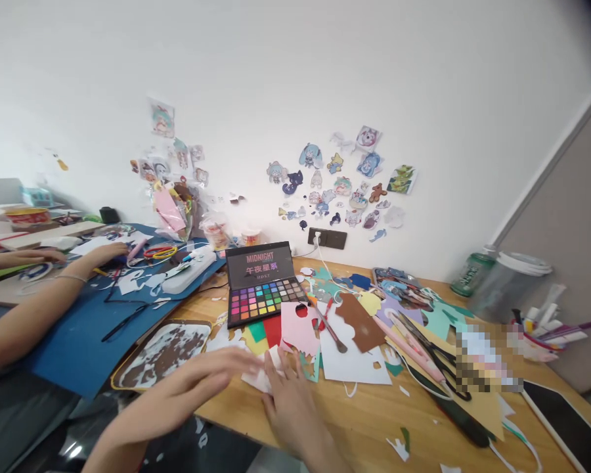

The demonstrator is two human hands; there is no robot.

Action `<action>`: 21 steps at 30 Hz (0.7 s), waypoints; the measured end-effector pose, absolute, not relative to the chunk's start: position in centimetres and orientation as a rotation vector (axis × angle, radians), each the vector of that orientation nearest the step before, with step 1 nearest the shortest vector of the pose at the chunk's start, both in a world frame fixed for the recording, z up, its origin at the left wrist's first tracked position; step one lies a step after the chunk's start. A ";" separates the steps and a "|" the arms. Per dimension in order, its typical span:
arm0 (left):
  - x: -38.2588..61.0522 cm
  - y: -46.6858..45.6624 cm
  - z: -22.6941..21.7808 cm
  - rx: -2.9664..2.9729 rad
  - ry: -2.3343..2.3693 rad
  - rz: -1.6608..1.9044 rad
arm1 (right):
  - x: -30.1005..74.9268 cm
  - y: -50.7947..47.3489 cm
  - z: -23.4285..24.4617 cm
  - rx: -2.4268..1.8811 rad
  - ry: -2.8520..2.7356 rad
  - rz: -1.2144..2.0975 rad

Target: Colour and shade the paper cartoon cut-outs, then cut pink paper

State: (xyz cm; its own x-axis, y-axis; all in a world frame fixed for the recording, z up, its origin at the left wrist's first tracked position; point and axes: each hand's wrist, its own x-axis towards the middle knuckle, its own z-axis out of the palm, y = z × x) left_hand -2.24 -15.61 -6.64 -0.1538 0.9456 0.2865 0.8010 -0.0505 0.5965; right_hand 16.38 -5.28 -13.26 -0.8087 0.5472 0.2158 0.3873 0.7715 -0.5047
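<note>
My left hand (204,381) lies near the front edge of the wooden table (364,420), fingers stretched toward a small white paper piece (262,376) and touching it. My right hand (288,401) rests just right of it, fingers spread flat on the same white piece and the table. Directly beyond the hands lie pink paper (298,326), red, green and yellow scraps, and a white sheet (354,358). An open eyeshadow palette (263,286) with many coloured pans stands behind them.
A co-worker's arms (39,302) reach over a blue sheet (79,335) at the left. A brown-and-white tray (162,355) sits left of my hands. Scissors (433,358), brown paper (362,322), a tablet (566,420), bottles and cups crowd the right. Stickers cover the wall.
</note>
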 end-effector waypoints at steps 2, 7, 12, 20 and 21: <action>-2.2 -13.6 -8.8 1.880 2.055 0.813 | 16.0 -5.1 -14.2 -0.743 -2.626 0.509; -0.7 -10.3 -13.8 1.878 2.129 0.681 | 15.4 -4.4 -16.4 -0.830 -2.566 0.386; 0.4 -10.3 -14.8 1.870 2.140 0.792 | 15.1 -3.9 -17.2 -0.859 -2.259 0.607; 3.1 -9.9 -15.4 1.272 1.659 1.518 | 16.2 -4.0 -14.3 -0.863 -1.732 0.830; 3.6 -9.8 -15.2 1.197 1.643 1.585 | 16.4 -4.2 -14.0 -0.863 -1.678 0.895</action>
State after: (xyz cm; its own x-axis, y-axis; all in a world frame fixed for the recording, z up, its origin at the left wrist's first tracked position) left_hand 3.57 -9.78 -15.20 -0.4474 0.8748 0.1861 0.2171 -0.0957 0.9715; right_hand 16.39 -4.17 -13.99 -0.2395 0.8688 0.4333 0.1237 0.4699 -0.8740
